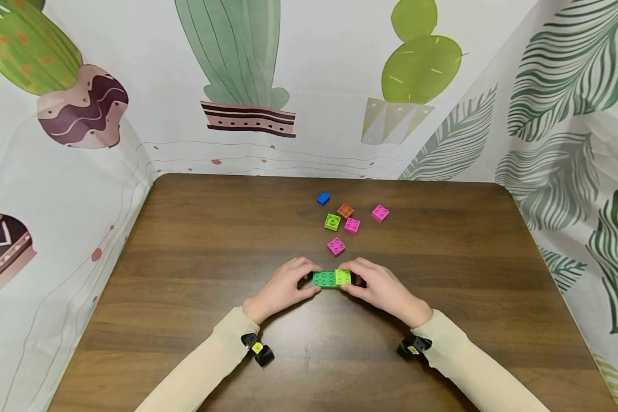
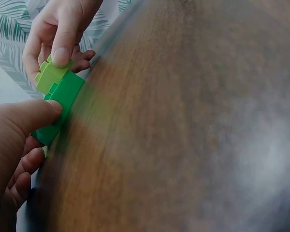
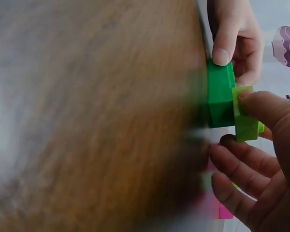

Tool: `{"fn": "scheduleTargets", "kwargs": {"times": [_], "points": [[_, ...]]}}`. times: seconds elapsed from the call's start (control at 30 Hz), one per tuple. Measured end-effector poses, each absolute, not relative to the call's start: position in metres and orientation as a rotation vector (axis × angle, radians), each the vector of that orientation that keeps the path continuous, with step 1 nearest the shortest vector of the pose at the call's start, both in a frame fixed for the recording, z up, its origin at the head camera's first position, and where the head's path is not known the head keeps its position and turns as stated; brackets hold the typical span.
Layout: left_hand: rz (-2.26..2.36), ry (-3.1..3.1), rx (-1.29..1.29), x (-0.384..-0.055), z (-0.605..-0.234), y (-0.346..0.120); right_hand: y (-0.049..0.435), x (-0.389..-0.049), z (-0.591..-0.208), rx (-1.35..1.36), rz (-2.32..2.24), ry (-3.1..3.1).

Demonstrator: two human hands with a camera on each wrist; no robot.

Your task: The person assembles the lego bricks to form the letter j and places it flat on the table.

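A long green toy brick (image 1: 324, 279) lies near the middle of the table, with a smaller lime-green brick (image 1: 343, 277) on top of its right end. My left hand (image 1: 287, 286) grips the green brick's left end between thumb and fingers. From the other side my right hand (image 1: 383, 288) pinches the lime brick. In the left wrist view the thumb presses the side of the green brick (image 2: 63, 106). The right wrist view shows the lime brick (image 3: 245, 118) against the studded face of the green one; whether it is fully pressed down I cannot tell.
Beyond the hands lie several small bricks: pink ones (image 1: 336, 246), a lime one (image 1: 332, 222), an orange one (image 1: 345, 210) and a blue one (image 1: 323, 198). The brown wooden table (image 1: 211, 229) ends at a cloth (image 1: 329, 126) printed with cacti and leaves.
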State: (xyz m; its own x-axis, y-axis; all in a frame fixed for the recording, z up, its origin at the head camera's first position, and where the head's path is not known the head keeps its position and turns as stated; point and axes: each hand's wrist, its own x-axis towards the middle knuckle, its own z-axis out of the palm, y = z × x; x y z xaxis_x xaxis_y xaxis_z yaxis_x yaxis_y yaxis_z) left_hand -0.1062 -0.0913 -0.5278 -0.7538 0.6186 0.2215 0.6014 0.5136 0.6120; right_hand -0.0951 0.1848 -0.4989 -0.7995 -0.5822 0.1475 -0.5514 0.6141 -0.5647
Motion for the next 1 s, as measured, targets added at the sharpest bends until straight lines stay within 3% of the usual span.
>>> {"fn": "scheduleTargets", "kwargs": {"times": [1.0], "points": [[1.038, 2.707, 1.110, -0.109, -0.524, -0.090, 0.184, -0.102, -0.511, -0.893, -0.954, 2.767]]}}
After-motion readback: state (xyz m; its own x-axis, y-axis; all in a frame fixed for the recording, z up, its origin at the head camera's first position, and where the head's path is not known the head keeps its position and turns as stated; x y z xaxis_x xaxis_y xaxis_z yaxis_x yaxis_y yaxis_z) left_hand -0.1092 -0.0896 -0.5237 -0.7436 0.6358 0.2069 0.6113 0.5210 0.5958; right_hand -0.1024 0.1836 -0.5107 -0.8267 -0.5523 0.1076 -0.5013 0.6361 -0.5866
